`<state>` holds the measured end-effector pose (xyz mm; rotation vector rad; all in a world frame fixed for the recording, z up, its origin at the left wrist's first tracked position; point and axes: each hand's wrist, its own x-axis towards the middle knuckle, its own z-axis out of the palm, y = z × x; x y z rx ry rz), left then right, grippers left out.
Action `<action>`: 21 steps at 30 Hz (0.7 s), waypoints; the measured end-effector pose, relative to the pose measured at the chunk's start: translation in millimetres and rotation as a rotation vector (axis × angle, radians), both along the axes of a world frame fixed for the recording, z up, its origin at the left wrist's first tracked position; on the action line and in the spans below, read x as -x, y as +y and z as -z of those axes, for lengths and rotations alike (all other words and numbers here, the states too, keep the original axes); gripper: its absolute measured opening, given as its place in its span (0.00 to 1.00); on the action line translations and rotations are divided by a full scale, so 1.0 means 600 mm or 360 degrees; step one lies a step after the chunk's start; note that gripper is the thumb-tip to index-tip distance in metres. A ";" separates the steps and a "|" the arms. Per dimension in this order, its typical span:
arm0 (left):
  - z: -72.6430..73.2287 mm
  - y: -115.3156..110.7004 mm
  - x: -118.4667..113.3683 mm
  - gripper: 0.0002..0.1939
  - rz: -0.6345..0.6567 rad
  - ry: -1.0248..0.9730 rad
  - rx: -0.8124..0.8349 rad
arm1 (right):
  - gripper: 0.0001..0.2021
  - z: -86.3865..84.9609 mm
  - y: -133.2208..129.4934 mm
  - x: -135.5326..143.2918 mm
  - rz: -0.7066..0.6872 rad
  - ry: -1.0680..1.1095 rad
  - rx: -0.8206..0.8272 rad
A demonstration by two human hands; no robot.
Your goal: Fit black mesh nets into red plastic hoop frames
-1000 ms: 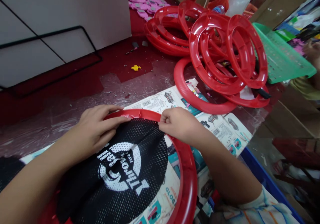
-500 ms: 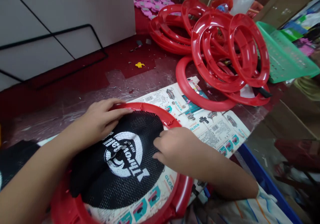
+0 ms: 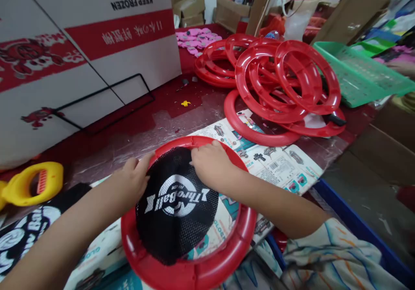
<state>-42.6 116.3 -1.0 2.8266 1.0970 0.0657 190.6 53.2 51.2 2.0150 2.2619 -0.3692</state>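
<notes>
A red plastic ring point(image 3: 223, 264) lies in front of me on printed card sheets. Across its opening is a round black mesh net point(image 3: 175, 242) with a white "ThroBall" print, and a gap shows between net and ring at the lower right. My left hand point(image 3: 134, 175) is closed around the ring's upper left side, at the net's edge. With bent fingers, my right hand point(image 3: 210, 162) grips the net's edge against the top of the ring; its fingertips are partly hidden.
More red rings point(image 3: 246, 76) are piled at the back right, beside a green basket point(image 3: 350, 74). A white carton point(image 3: 129, 65) and a black wire frame point(image 3: 106, 89) stand at the left. Near my left arm are a yellow handle-like part point(image 3: 53, 182) and another printed black net point(image 3: 35, 225).
My right hand has moved from the ring's right side up to its top. The net and its print have turned within the ring. The head view has tilted up.
</notes>
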 end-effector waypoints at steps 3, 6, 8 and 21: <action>-0.004 0.011 0.007 0.26 0.0003 0.0018 -0.0036 | 0.10 0.010 0.016 0.012 0.0063 0.0042 0.0026; -0.019 0.060 -0.030 0.28 -0.0021 -0.0190 0.0271 | 0.09 0.018 0.027 0.016 0.0127 0.0066 0.0078; -0.026 0.097 -0.067 0.24 -0.0004 -0.0505 0.0677 | 0.10 0.021 0.030 0.015 0.0153 0.0071 0.0077; 0.011 0.136 -0.127 0.15 0.0238 -0.0644 0.0952 | 0.07 0.011 0.036 -0.023 0.0415 0.0863 -0.0049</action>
